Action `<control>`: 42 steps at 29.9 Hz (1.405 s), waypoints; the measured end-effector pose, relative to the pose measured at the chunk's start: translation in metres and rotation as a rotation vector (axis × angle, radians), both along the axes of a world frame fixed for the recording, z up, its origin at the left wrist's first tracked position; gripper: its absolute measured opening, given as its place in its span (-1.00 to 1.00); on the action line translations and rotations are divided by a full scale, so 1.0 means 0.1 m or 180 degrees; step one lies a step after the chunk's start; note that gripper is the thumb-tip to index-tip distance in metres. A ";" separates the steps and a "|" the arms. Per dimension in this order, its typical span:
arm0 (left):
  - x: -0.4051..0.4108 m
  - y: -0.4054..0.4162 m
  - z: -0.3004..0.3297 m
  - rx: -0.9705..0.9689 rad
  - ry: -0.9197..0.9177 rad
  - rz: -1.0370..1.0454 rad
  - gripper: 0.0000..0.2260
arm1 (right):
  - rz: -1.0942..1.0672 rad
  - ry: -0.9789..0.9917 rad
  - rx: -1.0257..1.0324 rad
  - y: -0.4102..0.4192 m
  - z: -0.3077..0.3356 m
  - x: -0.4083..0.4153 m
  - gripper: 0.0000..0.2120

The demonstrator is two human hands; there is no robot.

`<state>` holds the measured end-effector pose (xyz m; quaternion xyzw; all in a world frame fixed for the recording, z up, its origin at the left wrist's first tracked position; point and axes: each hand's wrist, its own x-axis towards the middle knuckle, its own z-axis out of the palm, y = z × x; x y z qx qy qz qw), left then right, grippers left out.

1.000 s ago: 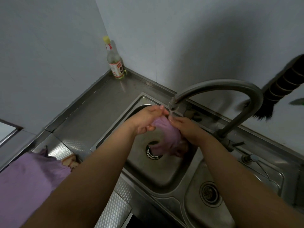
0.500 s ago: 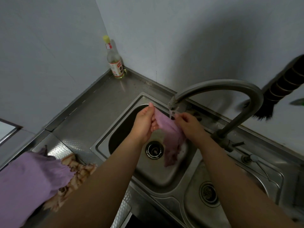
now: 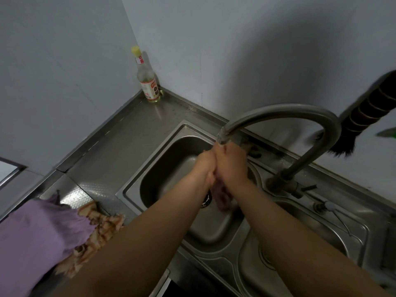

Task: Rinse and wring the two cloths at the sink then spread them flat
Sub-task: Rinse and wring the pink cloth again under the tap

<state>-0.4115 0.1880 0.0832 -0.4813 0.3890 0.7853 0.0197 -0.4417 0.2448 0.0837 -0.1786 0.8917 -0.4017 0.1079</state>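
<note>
Over the left basin of the steel sink (image 3: 162,144), my left hand (image 3: 205,166) and my right hand (image 3: 230,162) are pressed together just under the tap spout (image 3: 222,137). Both hands are closed around a wet purple cloth (image 3: 221,197). Only its bunched lower end shows, hanging below my palms above the drain. A second purple cloth (image 3: 32,236) lies on the counter at the far left, overlapping a crumpled orange patterned cloth (image 3: 94,232).
A clear bottle with a yellow cap (image 3: 147,82) stands in the back corner of the counter. The curved tap pipe (image 3: 300,116) arches over the sink. A dark brush (image 3: 364,116) hangs at the right wall. A second basin (image 3: 289,264) lies to the right.
My hands have come together and bunched up the purple cloth, which was stretched out between them under the spout half a second ago.
</note>
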 end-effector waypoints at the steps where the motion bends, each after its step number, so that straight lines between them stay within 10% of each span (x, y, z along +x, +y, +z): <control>1: 0.02 0.02 0.00 0.0065 -0.0003 -0.0155 -0.67 | -0.0101 -0.0085 -0.0059 0.02 -0.03 -0.10 -0.69; 8: 0.01 -0.48 0.25 -0.0319 0.0153 -0.0316 -0.31 | 0.1292 -0.1302 0.0028 0.22 -0.05 -0.24 -0.72; 11: 0.00 -0.63 0.41 -0.0702 0.0290 -0.0396 -0.51 | 0.2247 -0.1317 0.0947 0.37 -0.09 -0.31 -0.85; 16: 0.00 -0.70 0.37 -0.1970 0.0377 -0.1636 -0.67 | 0.1653 -0.1345 0.0058 0.47 -0.14 -0.42 -0.79; 22: 0.12 -0.70 0.25 -0.1793 0.0510 -0.3370 -0.75 | 0.1011 -0.2233 -0.0943 0.44 -0.03 -0.49 -0.70; 31: 0.08 -0.75 0.08 -0.2036 0.0628 -0.1633 -0.42 | 0.1914 -0.1987 0.0055 0.51 0.04 -0.53 -0.76; 36: -0.05 -0.61 0.00 -0.2435 -0.0068 -0.1291 -0.53 | 0.0764 -0.1067 -0.0532 0.48 0.00 -0.40 -0.71; 42: -0.15 -0.11 0.07 -0.0477 -0.0189 -0.0602 -0.62 | 0.0185 -0.0843 -0.0089 0.08 0.09 -0.14 -0.70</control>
